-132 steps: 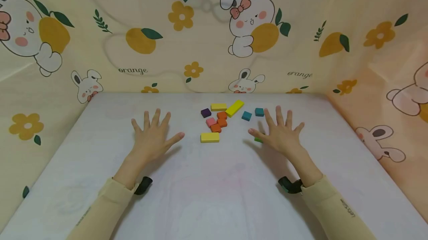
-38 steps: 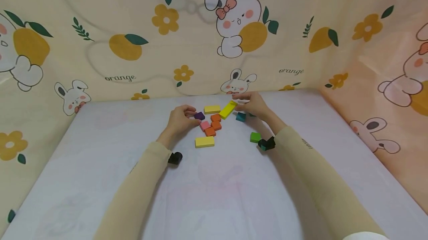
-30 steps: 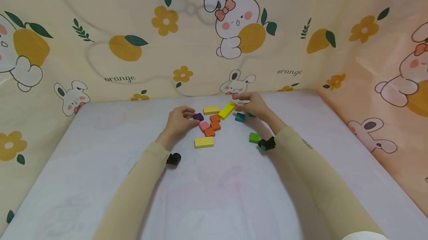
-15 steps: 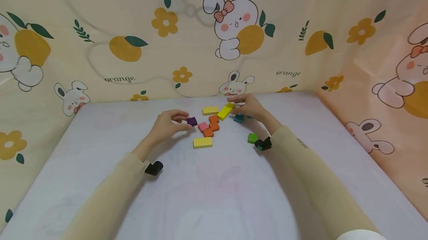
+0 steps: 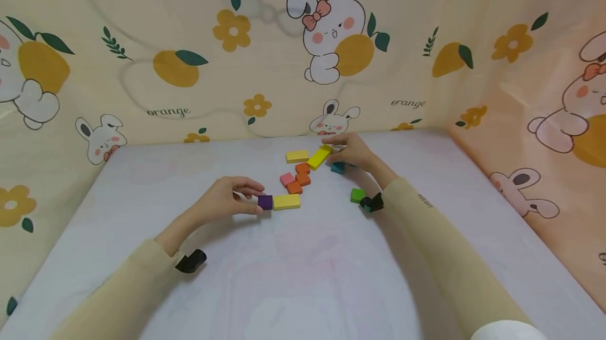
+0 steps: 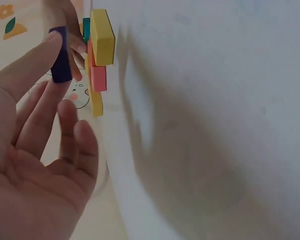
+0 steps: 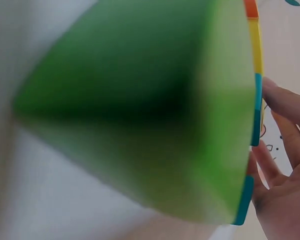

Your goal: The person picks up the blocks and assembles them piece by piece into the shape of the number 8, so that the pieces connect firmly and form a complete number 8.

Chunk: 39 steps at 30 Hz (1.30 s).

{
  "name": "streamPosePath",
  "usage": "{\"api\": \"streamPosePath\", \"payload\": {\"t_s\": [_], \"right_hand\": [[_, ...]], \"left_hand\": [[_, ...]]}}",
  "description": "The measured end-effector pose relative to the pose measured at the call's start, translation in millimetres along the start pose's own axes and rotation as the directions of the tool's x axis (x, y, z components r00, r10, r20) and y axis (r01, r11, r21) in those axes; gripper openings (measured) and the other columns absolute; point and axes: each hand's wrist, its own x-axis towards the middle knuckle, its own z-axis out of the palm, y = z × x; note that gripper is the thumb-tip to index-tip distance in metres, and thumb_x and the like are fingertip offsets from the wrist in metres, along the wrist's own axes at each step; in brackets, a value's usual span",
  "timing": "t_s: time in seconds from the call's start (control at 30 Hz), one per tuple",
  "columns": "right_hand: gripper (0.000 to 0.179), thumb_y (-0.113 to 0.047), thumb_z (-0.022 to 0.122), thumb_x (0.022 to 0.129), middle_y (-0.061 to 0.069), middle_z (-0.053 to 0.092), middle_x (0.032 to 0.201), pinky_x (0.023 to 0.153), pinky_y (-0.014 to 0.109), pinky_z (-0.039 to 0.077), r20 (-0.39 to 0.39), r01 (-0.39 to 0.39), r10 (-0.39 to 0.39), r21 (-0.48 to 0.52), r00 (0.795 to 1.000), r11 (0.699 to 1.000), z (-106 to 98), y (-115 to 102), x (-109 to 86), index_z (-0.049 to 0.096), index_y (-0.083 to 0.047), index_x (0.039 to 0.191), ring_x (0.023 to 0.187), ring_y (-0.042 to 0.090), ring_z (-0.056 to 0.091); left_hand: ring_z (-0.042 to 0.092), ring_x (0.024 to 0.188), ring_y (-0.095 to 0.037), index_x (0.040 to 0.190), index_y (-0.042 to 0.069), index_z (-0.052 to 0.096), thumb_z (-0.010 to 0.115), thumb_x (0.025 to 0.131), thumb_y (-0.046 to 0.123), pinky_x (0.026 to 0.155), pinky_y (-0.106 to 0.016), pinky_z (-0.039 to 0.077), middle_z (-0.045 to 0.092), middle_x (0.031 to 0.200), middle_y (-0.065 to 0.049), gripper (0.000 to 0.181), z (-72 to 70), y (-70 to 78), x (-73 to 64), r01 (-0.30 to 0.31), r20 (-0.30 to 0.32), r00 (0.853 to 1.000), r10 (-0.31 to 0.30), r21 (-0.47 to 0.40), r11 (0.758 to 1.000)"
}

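In the head view my left hand [image 5: 229, 198] pinches a small purple block [image 5: 265, 202] by its edges, right at the left end of the front yellow block [image 5: 286, 202]. The left wrist view has the purple block [image 6: 61, 55] between thumb and fingers, apart from the table surface. My right hand [image 5: 352, 151] holds the far end of a bright yellow block [image 5: 319, 157] between thumb and fingers; this block lies slanted at the back. The right thumb [image 7: 282, 97] lies against the yellow strip in the right wrist view. Teal blocks [image 5: 337, 168] sit partly hidden beneath that hand.
Orange blocks [image 5: 303, 178] and a pink block [image 5: 286, 179] cluster between the hands. Another yellow block [image 5: 297, 157] lies behind them. A green block [image 5: 357, 196] is beside the right wrist camera [image 5: 372, 203]. A printed curtain [image 5: 189, 29] rises behind the white table [image 5: 284, 277].
My left hand has brought the purple block left and then toward me, from beside the pink block to the front yellow block's end. The right hand has stayed at the bright yellow block.
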Motion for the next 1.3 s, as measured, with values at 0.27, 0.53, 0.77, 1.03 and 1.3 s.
{"api": "streamPosePath", "payload": {"t_s": [0.27,0.53,0.77,1.03,1.3], "right_hand": [[0.051,-0.004,0.082,0.08,-0.001,0.062,0.131,0.107,0.046,0.034,0.022,-0.006,0.006,0.011,1.0,1.0,1.8,-0.1,1.9,0.067,-0.011,0.128,0.131,0.024,0.044],[0.05,-0.002,0.081,0.08,-0.001,0.061,0.131,0.101,0.04,0.043,0.027,-0.012,0.011,0.03,1.0,0.999,1.1,1.4,2.8,0.067,-0.011,0.127,0.128,0.022,0.047],[0.048,-0.001,0.081,0.08,-0.001,0.063,0.127,0.099,0.038,0.043,0.044,0.004,-0.005,0.025,0.999,1.0,5.1,3.8,7.4,0.068,-0.011,0.126,0.121,0.019,0.051],[0.045,0.0,0.08,0.081,0.001,0.065,0.126,0.1,0.038,0.042,0.067,0.017,-0.017,-0.001,0.998,1.0,5.8,0.3,8.8,0.069,-0.01,0.124,0.119,0.019,0.052],[0.042,0.001,0.079,0.081,0.005,0.065,0.125,0.102,0.039,0.041,0.079,-0.003,0.003,0.007,0.997,1.0,2.8,0.8,7.5,0.069,-0.006,0.122,0.116,0.023,0.054]], "left_hand": [[0.063,0.1,-0.019,0.115,0.013,0.069,0.088,0.074,0.029,0.087,-0.041,0.05,0.071,0.103,0.007,0.048,10.8,0.3,-9.1,0.048,0.063,0.997,-0.045,-0.055,0.997],[0.065,0.102,-0.019,0.117,0.008,0.068,0.088,0.075,0.022,0.091,-0.043,0.049,0.071,0.107,0.001,0.049,15.1,2.9,-13.7,0.084,0.049,0.996,-0.081,-0.065,0.994],[0.065,0.103,-0.018,0.117,0.008,0.067,0.088,0.074,0.019,0.094,-0.043,0.048,0.071,0.107,0.003,0.049,18.0,-0.2,-12.8,0.123,0.036,0.992,-0.121,-0.061,0.991],[0.064,0.103,-0.02,0.117,0.007,0.067,0.088,0.075,0.016,0.093,-0.043,0.048,0.072,0.107,0.0,0.048,20.1,-2.8,-13.5,0.138,0.036,0.99,-0.136,-0.047,0.989],[0.064,0.104,-0.021,0.118,0.007,0.067,0.088,0.075,0.016,0.093,-0.044,0.048,0.072,0.107,0.001,0.049,21.0,-3.5,-13.8,0.149,0.037,0.988,-0.147,-0.053,0.987]]}}
